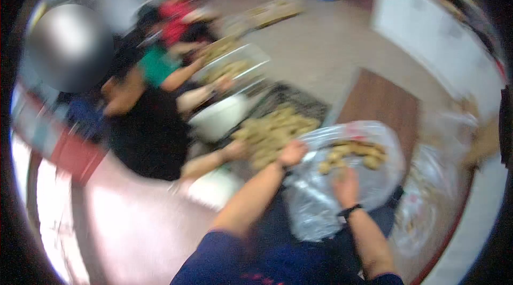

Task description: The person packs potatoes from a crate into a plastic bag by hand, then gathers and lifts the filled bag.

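Motion blur smears the whole view. My left hand (pixel 294 152) is at the left edge of a clear plastic bag (pixel 315 210), close to a heap of yellowish-brown lumps (pixel 283 130) in a dark crate (pixel 291 98). Over the bag, my right hand (pixel 346 184) reaches to the near side of a curved row of similar brownish lumps (pixel 355 149). Fingers of both hands are too smeared to show whether they grip anything. The lumps' exact kind cannot be made out.
A brown board (pixel 374 108) lies beyond the bag. To the left, a co-worker in black (pixel 147 130) reaches toward the crate, near white containers (pixel 219 116). Further co-workers sit by a clear bin (pixel 254 58). Crumpled plastic (pixel 427 189) lies at right.
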A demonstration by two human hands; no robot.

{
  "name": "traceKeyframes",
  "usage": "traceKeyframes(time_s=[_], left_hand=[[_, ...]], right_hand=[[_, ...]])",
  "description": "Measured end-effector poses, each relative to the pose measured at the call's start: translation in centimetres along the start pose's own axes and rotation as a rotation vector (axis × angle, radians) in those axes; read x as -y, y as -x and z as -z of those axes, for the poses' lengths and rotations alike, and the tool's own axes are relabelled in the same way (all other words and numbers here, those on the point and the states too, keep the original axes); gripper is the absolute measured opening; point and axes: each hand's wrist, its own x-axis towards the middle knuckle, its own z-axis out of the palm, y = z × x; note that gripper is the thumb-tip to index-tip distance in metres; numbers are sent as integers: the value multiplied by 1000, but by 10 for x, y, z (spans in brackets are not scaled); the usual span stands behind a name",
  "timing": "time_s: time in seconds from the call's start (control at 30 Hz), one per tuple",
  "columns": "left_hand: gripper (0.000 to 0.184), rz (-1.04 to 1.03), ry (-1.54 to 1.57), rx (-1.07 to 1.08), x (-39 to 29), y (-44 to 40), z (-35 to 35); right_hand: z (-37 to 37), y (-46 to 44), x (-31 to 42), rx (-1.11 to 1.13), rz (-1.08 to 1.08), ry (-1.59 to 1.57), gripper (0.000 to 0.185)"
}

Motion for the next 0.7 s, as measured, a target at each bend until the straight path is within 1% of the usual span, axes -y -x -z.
traceKeyframes(time_s=[0.03, 0.07, 0.1, 0.13, 0.17, 0.2, 0.23, 0.27, 0.3, 0.33, 0.4, 0.43, 0.47, 0.53, 0.63, 0.67, 0.7], left_hand=[[29, -63, -113, 10, 11, -9, -2], [29, 54, -8, -95, -2, 1, -1], [27, 62, 125, -209, -16, 9, -4], [26, 133, 342, -124, -24, 15, 1], [26, 133, 337, -119, -30, 15, 0], [26, 131, 327, -110, -33, 14, 0], [26, 133, 314, -123, -33, 14, 0], [28, 152, 368, -66, -36, 16, 2], [31, 173, 421, -6, -39, 17, -2], [31, 171, 414, -6, -46, 19, -3], [37, 285, 514, 69, -55, 22, -3], [41, 272, 538, 123, -56, 22, -4], [41, 275, 539, 120, -55, 23, -3], [40, 332, 669, 255, -62, 26, -2], [36, 324, 740, 299, -52, 21, -2], [36, 333, 745, 293, -48, 19, -2], [34, 315, 758, 261, -45, 19, 0]], right_hand=[[-9, -1, -3, 13, -77, -67, 49], [-33, 1, -30, -66, -64, -246, 49], [-19, -6, -16, 21, -86, -295, 48], [-22, -10, -16, 99, -324, -571, 44], [-21, -13, -17, 162, -570, -831, 40], [-13, -21, -7, 169, -556, -844, 40], [-4, -25, 9, 209, -608, -915, 36], [3, -27, 29, 241, -665, -979, 34], [3, -30, 38, 244, -671, -977, 36], [2, -36, 42, 240, -668, -984, 36], [-3, -46, 51, 422, -620, -998, 37], [-2, -48, 69, 422, -674, -968, 39], [-10, -50, 67, 426, -674, -969, 39], [-26, -54, 64, 421, -511, -781, 38], [-34, -60, 48, 350, -440, -759, 36], [-37, -62, 41, 318, -402, -732, 34], [-34, -63, 41, 333, -406, -734, 34]])
